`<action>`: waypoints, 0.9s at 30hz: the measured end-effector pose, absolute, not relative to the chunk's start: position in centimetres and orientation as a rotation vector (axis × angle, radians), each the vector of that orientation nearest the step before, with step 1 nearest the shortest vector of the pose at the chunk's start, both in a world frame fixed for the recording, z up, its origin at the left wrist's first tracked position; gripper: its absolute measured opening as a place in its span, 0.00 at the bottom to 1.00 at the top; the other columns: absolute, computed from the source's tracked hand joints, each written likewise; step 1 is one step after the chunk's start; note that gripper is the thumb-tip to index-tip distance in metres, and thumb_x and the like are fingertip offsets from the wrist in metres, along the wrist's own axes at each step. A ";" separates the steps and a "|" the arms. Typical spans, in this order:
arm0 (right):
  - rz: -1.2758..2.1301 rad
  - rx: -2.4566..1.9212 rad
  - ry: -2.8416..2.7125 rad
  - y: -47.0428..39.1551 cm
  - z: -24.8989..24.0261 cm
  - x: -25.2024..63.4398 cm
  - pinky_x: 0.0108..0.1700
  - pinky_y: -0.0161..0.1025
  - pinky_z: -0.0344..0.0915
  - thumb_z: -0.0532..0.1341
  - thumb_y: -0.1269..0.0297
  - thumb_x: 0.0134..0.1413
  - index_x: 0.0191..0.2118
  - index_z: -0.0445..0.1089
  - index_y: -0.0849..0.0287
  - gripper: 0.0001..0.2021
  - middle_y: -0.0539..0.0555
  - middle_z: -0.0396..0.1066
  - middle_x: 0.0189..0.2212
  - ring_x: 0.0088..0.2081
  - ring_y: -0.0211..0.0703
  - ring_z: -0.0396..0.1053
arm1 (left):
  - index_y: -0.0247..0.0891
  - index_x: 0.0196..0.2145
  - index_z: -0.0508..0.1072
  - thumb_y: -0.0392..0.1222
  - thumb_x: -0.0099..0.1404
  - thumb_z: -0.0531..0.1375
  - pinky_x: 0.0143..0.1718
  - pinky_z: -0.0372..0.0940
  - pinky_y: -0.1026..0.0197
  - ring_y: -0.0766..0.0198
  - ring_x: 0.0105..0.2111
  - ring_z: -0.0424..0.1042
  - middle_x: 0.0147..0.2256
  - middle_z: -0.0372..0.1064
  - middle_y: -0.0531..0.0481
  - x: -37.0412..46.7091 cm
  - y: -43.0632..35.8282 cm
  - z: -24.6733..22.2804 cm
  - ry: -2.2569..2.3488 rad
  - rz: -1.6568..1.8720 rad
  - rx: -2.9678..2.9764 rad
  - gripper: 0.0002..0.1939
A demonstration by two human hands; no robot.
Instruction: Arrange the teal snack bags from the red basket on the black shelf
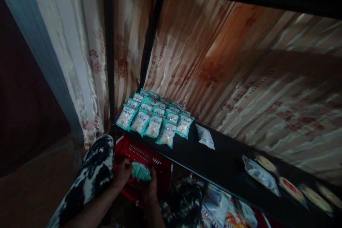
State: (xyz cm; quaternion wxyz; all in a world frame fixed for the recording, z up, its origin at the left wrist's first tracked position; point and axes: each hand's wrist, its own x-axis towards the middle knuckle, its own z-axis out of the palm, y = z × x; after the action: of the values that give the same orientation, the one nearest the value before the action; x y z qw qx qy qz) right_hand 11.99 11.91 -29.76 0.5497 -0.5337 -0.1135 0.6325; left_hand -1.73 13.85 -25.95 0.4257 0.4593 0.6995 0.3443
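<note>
Between my two hands is a teal snack bag (141, 171), over the red plastic basket (143, 149). My left hand (123, 172) grips the bag's left end with bent fingers. At the bag's right end, my right hand (151, 186) closes on it, thumb side up; its lower fingers are dark and hard to make out. Just beyond the basket, several rows of similar teal and white snack bags (153, 126) lean upright on the left end of a black shelf (184, 155).
A lone white packet (205, 136) lies right of the rows. Farther right are a blue and white packet (261, 175) and several round packages (291, 187). More packets (224, 208) fill a container below the shelf edge. A dark post (108, 53) and curtains (240, 67) border the shelf.
</note>
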 end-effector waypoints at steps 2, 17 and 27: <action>1.526 -1.199 -0.149 11.8 -29.5 12.1 0.32 0.43 0.66 0.59 0.38 0.37 0.30 0.71 0.57 0.25 0.55 0.75 0.27 0.33 0.52 0.73 | 0.40 0.23 0.64 0.34 0.53 0.54 0.44 0.60 0.62 0.60 0.41 0.71 0.36 0.73 0.47 -1.6 13.6 -25.7 1.730 0.860 1.200 0.04; 1.589 -1.081 -0.156 11.9 -29.6 12.5 0.42 0.55 0.64 0.48 0.30 0.42 0.39 0.71 0.49 0.32 0.56 0.75 0.38 0.44 0.56 0.71 | 0.41 0.25 0.62 0.34 0.55 0.52 0.49 0.61 0.56 0.58 0.44 0.70 0.39 0.71 0.45 -0.8 12.2 -23.8 1.707 0.862 1.533 0.04; 1.652 -0.847 -0.093 11.7 -28.9 12.8 0.45 0.51 0.64 0.48 0.28 0.41 0.36 0.71 0.54 0.34 0.56 0.76 0.34 0.41 0.51 0.71 | 0.41 0.24 0.61 0.29 0.54 0.50 0.45 0.66 0.56 0.60 0.43 0.71 0.42 0.71 0.45 0.0 11.6 -24.3 1.599 0.958 1.849 0.08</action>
State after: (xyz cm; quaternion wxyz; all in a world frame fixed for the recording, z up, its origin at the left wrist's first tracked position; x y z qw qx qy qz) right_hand 12.79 11.74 -28.92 0.5983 -0.3653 -0.0402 0.7121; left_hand 0.02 11.60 -24.25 0.2551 0.6808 0.5890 0.3529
